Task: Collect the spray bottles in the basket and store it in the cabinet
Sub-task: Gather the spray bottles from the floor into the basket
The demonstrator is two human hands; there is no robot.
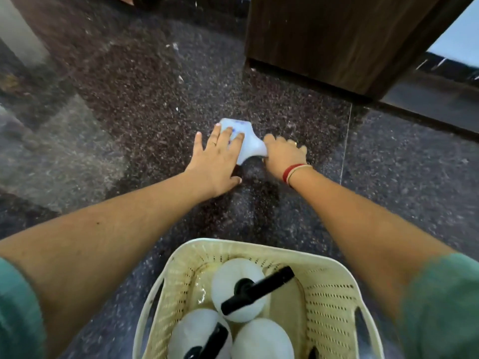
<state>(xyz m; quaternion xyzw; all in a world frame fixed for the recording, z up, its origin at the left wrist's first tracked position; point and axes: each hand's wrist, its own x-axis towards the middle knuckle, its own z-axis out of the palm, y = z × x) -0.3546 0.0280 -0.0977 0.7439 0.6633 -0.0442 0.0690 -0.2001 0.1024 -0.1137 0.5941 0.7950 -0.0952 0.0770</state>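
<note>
A white spray bottle (248,141) with blue print lies on its side on the dark granite floor. My left hand (217,156) rests flat on its body, fingers spread over it. My right hand (282,154) is closed around the bottle's neck end, hiding the spray head. Close to me stands a cream perforated plastic basket (329,296). Three white spray bottles (239,288) with black trigger heads stand upright inside it.
A dark wooden cabinet (337,40) stands on the floor at the upper right, with a black step edge running past it. A pale pillar (18,29) is at the upper left. Speckled granite floor (145,99) surrounds the bottle.
</note>
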